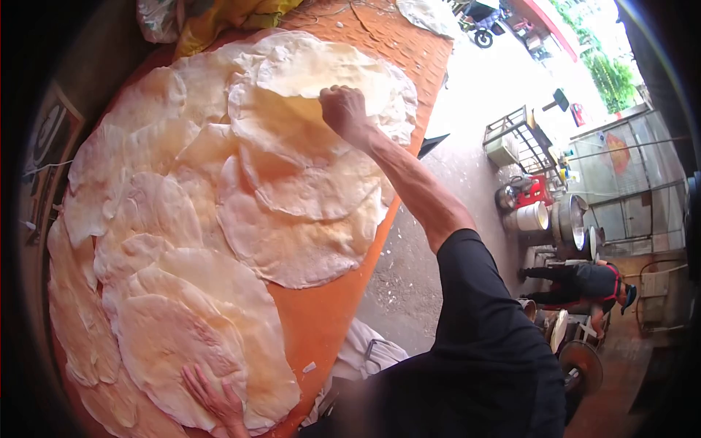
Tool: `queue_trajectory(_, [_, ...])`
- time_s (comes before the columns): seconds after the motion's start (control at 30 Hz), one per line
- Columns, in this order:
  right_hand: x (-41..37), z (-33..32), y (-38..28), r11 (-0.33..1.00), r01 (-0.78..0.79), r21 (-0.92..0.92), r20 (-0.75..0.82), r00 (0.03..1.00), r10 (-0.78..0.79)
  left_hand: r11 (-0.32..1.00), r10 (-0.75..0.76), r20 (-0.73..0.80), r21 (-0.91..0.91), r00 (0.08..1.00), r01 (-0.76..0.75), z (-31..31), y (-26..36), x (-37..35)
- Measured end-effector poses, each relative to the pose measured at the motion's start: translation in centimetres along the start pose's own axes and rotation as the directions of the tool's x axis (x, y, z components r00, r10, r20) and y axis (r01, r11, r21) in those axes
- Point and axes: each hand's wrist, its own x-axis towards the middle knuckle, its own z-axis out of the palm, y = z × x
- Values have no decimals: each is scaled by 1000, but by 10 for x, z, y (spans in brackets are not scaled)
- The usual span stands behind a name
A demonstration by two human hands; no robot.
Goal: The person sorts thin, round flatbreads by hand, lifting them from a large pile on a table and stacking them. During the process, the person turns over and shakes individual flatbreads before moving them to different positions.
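Large, thin, round pale sheets, like flatbread or dough, lie overlapping across an orange surface (314, 314). At the far side, my right hand (343, 113) is closed in a fist at the edge of one sheet (321, 66), which seems lifted, with a shaded gap below it. The fingertips are turned away, so the grip is partly hidden. Near me, my left hand (212, 398) lies flat with fingers stretched out on a round sheet (179, 343) at the top of a pile. Between the hands spreads another overlapped group of sheets (299, 248).
A yellow and clear plastic bag (226, 25) sits at the far left edge. A pale cloth (365, 350) hangs by the near edge. To the right, a person (584, 281) bends beside pots (569, 223), a white bucket (531, 217) and a metal rack (518, 131).
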Motion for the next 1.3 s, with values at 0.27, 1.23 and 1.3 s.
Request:
queue_trajectory(0.27, [-40, -8, -110, 991, -56, 118, 283, 959, 20, 1000, -16, 2, 16, 1000, 16, 5, 0, 0])
queue_trajectory(1.23, [-286, -191, -287, 475, 314, 822, 128, 711, -691, 328, -806, -29, -853, 592, 405, -35, -67, -97])
queue_trajectory(1.3, [-254, -176, -252, 567, 179, 804, 128, 879, -459, 334, -803, 2, -827, 596, 453, -33, -75, -115])
